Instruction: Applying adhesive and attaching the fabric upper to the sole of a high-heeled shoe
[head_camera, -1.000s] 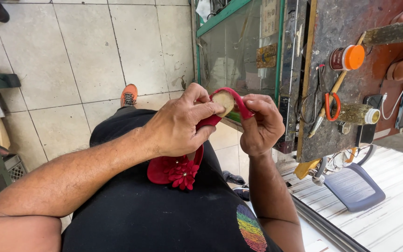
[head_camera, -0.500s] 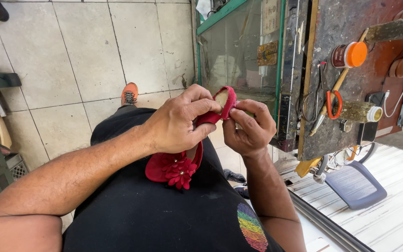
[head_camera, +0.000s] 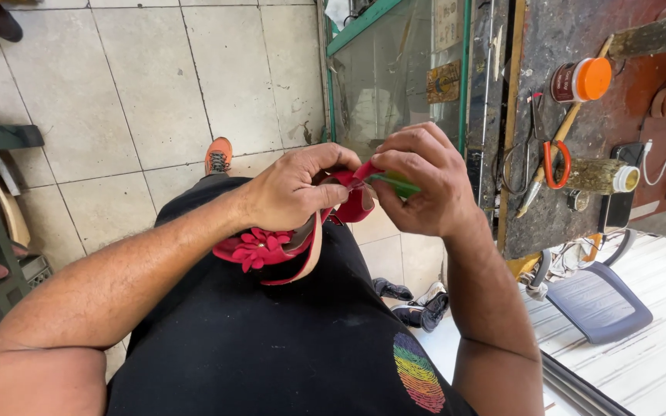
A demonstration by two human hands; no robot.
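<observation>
The red strapped sandal with a fabric flower (head_camera: 271, 248) sits above my lap, flower end towards my body, strap end raised. My left hand (head_camera: 290, 189) closes around its middle, thumb and fingers pinching the strap. My right hand (head_camera: 425, 181) grips a slim green tool (head_camera: 395, 183) against that strap. Beyond it, orange-handled scissors (head_camera: 553, 166) and an orange-lidded tin (head_camera: 580, 79) lie on the scuffed workbench (head_camera: 580, 123).

Shoe-repair workshop, stained workbench (head_camera: 580, 192), orange-handled scissors (head_camera: 555, 163), glue tin (head_camera: 581, 80), tiled floor (head_camera: 156, 85)
</observation>
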